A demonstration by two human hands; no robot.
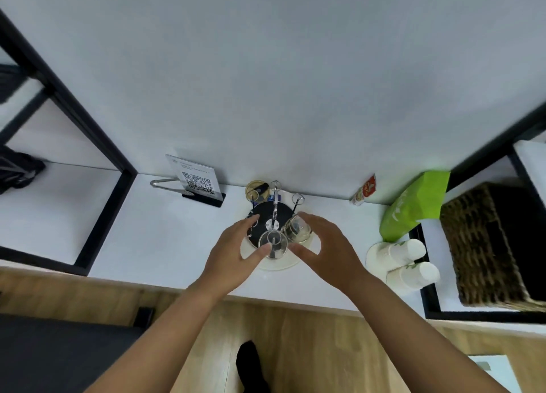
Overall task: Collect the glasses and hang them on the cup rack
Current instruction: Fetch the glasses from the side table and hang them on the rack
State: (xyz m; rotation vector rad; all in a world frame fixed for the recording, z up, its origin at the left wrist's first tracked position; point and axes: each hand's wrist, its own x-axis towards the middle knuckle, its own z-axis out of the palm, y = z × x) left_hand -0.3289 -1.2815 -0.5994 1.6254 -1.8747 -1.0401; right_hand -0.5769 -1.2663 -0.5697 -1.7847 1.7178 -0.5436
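Two glasses, a near glass and a right glass, sit mouth-down over prongs of the cup rack on the white desk, so they drain. The left hand and right hand flank them with fingers spread and relaxed, gripping nothing, likely just steadying.

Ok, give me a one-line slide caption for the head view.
Both hands, left hand and right hand, flank two glasses on the cup rack.

Two clear glasses hang upside down on the cup rack. They sit side by side over its black base.
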